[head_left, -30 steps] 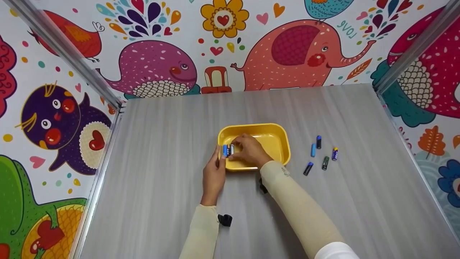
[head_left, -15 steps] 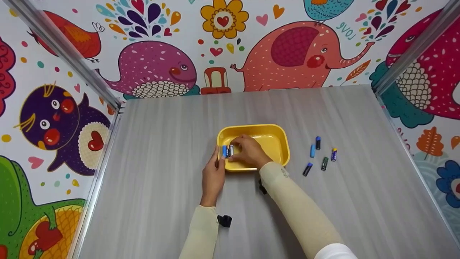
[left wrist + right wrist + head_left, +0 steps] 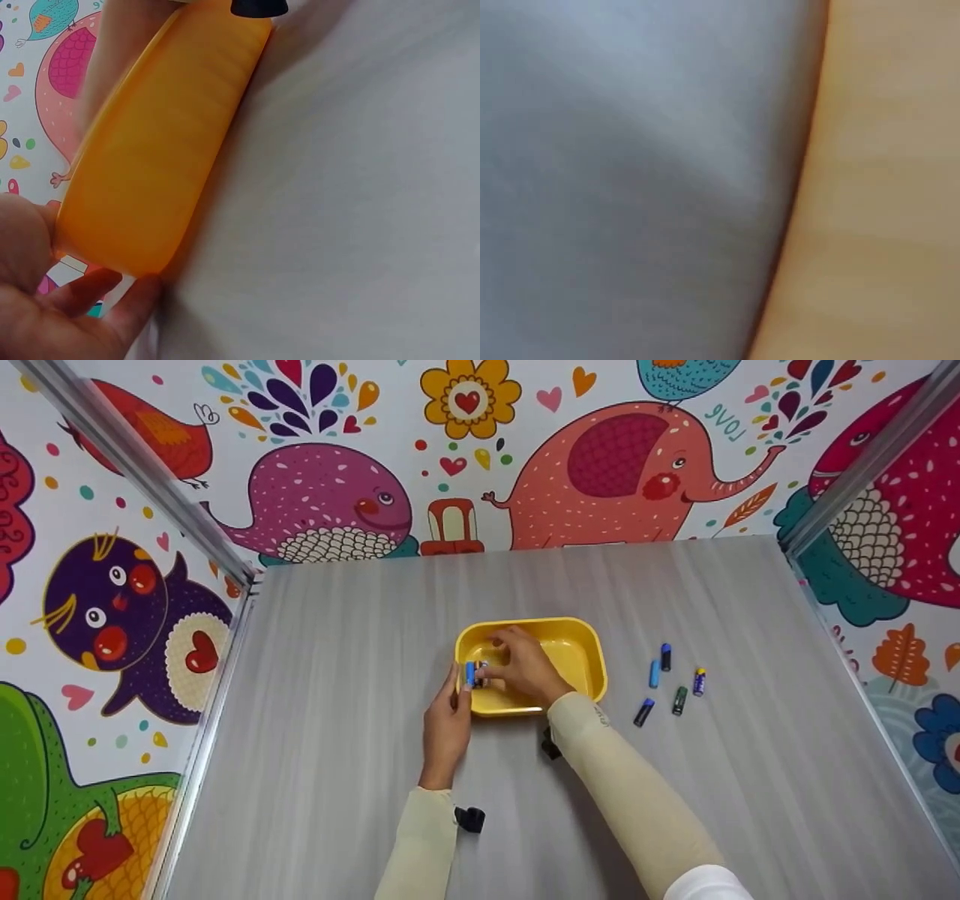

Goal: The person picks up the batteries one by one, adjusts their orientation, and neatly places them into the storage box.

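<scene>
On a grey desk (image 3: 337,660), a yellow tray (image 3: 598,664) is gripped at its left end by the left hand (image 3: 448,731) as the right hand (image 3: 529,666) loosens, fingers now spread, thumb at the batteries (image 3: 470,674) inside, suggesting that row is nearly settled; five loose batteries (image 3: 679,700) lie to the right

Both hands are bare at the left fingers (image 3: 139,306) and right fingers (image 3: 493,673). Behind each set, from the wrist back, runs a plain, close-fitting cream sleeve: left sleeve (image 3: 418,840), right sleeve (image 3: 634,784), the latter bearing small dark marking (image 3: 602,715), illegible, near its cuff. Compact black wrist units, left unit (image 3: 470,820) and right unit (image 3: 550,744), sit behind the fingers; farthest back on the right, a white garment edge (image 3: 709,883).
</scene>
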`<state>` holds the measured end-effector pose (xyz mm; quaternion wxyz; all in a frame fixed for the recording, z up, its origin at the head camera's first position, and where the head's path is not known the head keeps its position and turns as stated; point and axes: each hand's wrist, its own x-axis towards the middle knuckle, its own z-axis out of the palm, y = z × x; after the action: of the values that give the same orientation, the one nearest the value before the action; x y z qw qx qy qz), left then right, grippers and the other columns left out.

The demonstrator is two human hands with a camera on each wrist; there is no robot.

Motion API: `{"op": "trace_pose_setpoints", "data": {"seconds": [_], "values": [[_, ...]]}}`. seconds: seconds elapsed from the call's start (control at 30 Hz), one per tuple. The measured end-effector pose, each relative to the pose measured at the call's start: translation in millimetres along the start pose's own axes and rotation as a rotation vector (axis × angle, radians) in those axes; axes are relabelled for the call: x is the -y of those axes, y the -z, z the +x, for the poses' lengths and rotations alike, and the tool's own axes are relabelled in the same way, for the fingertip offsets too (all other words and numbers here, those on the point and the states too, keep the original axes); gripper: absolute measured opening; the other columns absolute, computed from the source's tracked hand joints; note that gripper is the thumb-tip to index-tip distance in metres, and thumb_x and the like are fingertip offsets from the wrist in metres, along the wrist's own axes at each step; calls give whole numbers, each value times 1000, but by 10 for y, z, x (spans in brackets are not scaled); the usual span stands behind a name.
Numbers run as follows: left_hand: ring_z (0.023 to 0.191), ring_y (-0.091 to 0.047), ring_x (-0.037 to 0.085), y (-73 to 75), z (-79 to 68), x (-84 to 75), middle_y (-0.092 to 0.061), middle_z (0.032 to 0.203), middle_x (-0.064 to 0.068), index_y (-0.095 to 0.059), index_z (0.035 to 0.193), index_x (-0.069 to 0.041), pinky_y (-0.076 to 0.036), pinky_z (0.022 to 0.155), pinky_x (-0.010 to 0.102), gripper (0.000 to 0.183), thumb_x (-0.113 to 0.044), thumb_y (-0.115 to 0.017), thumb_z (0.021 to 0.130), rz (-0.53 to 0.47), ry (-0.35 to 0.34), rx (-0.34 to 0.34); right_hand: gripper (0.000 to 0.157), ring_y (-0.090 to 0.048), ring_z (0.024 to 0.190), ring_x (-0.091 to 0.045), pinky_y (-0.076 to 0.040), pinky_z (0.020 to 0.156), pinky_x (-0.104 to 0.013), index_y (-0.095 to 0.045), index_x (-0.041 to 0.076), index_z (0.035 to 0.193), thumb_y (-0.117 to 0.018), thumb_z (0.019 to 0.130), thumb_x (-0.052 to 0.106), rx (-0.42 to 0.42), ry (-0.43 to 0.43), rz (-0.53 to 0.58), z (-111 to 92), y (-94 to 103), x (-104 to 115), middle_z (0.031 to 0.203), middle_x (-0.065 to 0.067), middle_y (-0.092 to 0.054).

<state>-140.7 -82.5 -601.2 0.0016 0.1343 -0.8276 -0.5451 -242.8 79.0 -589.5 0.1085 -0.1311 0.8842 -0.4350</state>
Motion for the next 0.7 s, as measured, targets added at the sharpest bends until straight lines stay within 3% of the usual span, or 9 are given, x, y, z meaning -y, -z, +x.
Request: {"op": "trace_pose_setpoints", "data": {"seconds": [0.23, 0.4, 0.7], "values": [[142, -49, 17, -7, 15, 4, -47, 158, -4, -39, 158, -31, -46, 113, 40, 53, -34, -54, 107, -9, -5, -1, 62, -58, 108, -21, -55, 103, -40, -61, 20, 137, -83, 83, 43, -108, 44, 45, -42, 224, 89, 123, -2, -61], [145, -44, 16, -7, 15, 8, -44, 159, -6, -38, 158, -31, -44, 116, 40, 54, -32, -55, 107, -29, -9, 5, 61, -59, 108, -21, -55, 102, -42, -62, 19, 137, -82, 85, 43, -172, 69, 39, -126, 441, 133, 127, -10, -62], [148, -40, 15, -28, 11, 3, -41, 161, -10, -37, 159, -31, -41, 117, 38, 54, -32, -54, 107, -41, 24, 13, 57, -60, 104, -23, -57, 96, -45, -68, 18, 131, -79, 86, 50, -270, 147, 41, -341, 910, 137, 123, -8, -64]]}}
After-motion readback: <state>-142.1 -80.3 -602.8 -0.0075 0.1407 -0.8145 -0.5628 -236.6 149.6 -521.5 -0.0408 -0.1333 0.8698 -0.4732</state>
